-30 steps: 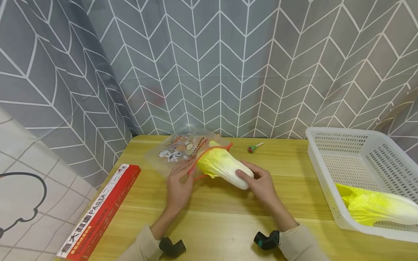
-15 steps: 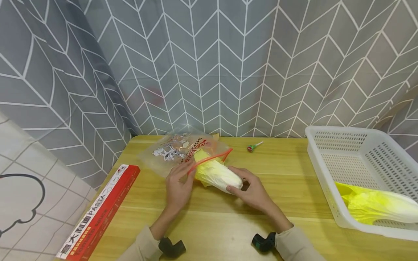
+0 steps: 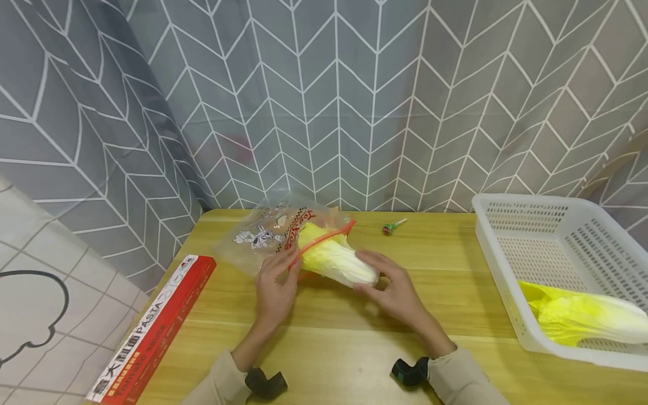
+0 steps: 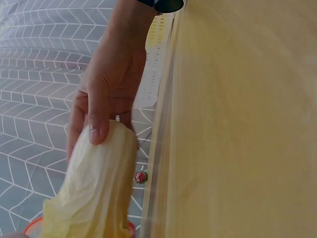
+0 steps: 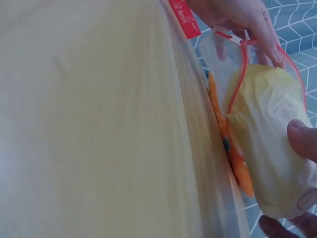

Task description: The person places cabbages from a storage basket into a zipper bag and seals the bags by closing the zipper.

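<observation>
A Chinese cabbage [image 3: 341, 261] lies tilted, its yellow leafy end inside the mouth of a clear printed zip bag [image 3: 268, 225] with a red rim. Around its white base, which sticks out of the bag, my right hand [image 3: 397, 289] grips with thumb and fingers. My left hand [image 3: 275, 289] pinches the bag's rim on the left side. In the right wrist view, the cabbage [image 5: 277, 144] sits between the two sides of the red rim, with the left hand [image 5: 242, 17] at the bag's edge.
A white plastic basket [image 3: 498, 275] on the right holds another Chinese cabbage [image 3: 592, 318]. A red pasta box [image 3: 157, 332] lies along the left edge. Behind the bag is a lollipop [image 3: 390, 228]. A long orange thing [image 5: 240, 173] shows beside the bag in the right wrist view.
My right hand has moved left with the cabbage, and its leafy end has gone deeper into the bag. The left hand has stayed at the bag's rim.
</observation>
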The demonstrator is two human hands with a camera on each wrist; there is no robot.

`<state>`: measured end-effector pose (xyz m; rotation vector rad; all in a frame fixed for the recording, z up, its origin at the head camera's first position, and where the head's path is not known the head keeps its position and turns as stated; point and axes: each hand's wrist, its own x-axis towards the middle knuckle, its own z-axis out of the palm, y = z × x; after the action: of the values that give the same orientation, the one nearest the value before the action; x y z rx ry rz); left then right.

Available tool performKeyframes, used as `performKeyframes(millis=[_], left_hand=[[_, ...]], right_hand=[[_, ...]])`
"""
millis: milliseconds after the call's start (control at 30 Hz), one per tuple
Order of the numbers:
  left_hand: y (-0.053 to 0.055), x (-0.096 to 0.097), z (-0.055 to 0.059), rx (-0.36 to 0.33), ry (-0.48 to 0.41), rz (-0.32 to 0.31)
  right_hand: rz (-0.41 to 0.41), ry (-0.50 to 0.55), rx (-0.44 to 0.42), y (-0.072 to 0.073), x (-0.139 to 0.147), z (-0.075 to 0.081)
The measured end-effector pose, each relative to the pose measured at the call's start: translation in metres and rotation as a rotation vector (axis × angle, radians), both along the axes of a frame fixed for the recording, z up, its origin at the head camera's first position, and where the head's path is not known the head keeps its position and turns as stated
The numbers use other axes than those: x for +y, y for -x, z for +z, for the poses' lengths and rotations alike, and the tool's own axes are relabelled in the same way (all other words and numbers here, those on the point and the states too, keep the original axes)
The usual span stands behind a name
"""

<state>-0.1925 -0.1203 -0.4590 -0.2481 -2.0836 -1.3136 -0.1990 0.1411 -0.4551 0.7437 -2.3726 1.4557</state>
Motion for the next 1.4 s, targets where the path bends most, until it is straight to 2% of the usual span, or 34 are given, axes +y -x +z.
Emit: performKeyframes(millis=[133, 300, 433, 533, 733, 900, 1000, 1133, 1233, 1400], left_hand=[[-0.002, 0.0, -0.001, 0.04, 0.01, -0.022], [-0.003, 0.006, -0.002, 0.077, 0.029, -0.054], [-0.006, 0.011, -0.002, 0.065, 0.045, -0.062], [-0.007, 0.013, -0.003, 0.058, 0.058, -0.06], [-0.007, 0.013, -0.004, 0.021, 0.032, -0.066], [-0.005, 0.01, -0.007, -0.009, -0.02, -0.062], [-0.003, 0.01, -0.008, 0.001, -0.036, -0.067], [-0.004, 0.01, -0.008, -0.02, -0.073, -0.073], [-0.006, 0.011, -0.006, -0.054, -0.109, -0.084], [-0.008, 0.011, -0.004, -0.057, -0.148, -0.095]], right_hand=[[-0.029, 0.025, -0.087, 0.0, -0.004, -0.002], [-0.142, 0.112, -0.092, -0.003, -0.01, 0.001], [-0.208, 0.225, -0.209, -0.007, -0.016, 0.002], [-0.2, 0.243, -0.289, -0.009, -0.019, -0.002], [-0.113, 0.088, -0.266, -0.009, -0.018, -0.006], [-0.114, 0.024, -0.305, -0.007, -0.012, -0.002], [-0.135, 0.038, -0.344, -0.005, -0.01, -0.001], [-0.165, 0.103, -0.348, -0.004, -0.01, 0.0], [-0.202, 0.185, -0.321, -0.004, -0.011, 0.001], [-0.25, 0.305, -0.25, -0.005, -0.013, 0.003]])
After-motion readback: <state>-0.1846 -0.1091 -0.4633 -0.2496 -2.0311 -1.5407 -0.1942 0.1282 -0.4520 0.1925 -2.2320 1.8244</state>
